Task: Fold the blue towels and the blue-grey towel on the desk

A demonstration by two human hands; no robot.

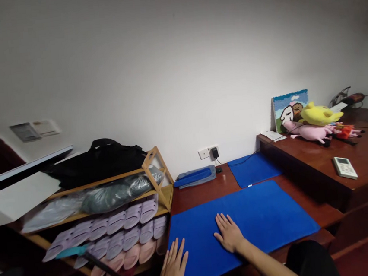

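Your large blue towel [260, 217] lies spread out in front of you on the bench [190, 200], its near edge toward your body, which seems to put most of it within easy reach of both arms. Your right hand [229, 234] is open, palm down on the towel's near half, the fingers extended and only slightly parted; it grips nothing. Your left hand [172, 267] is open too, the fingers straight and a little apart, laid over the left edge near the close corner, with nothing grasped. Spread like that, your palms look suited to pressing the fabric flat rather than pinching it.

Behind it, a smaller blue towel [255, 169] lies flat toward the back right, just beside the bench's higher section [312, 156]. Some folded blue and grey cloths [196, 176] sit against the wall at the back left, probably tucked there to leave you room. Near them, a black plug adapter [215, 152] sits in the wall socket [204, 153], likely why its cable crosses the back. To your left, a wooden shoe rack [168, 196] keeps lilac slippers [133, 214] in rows.
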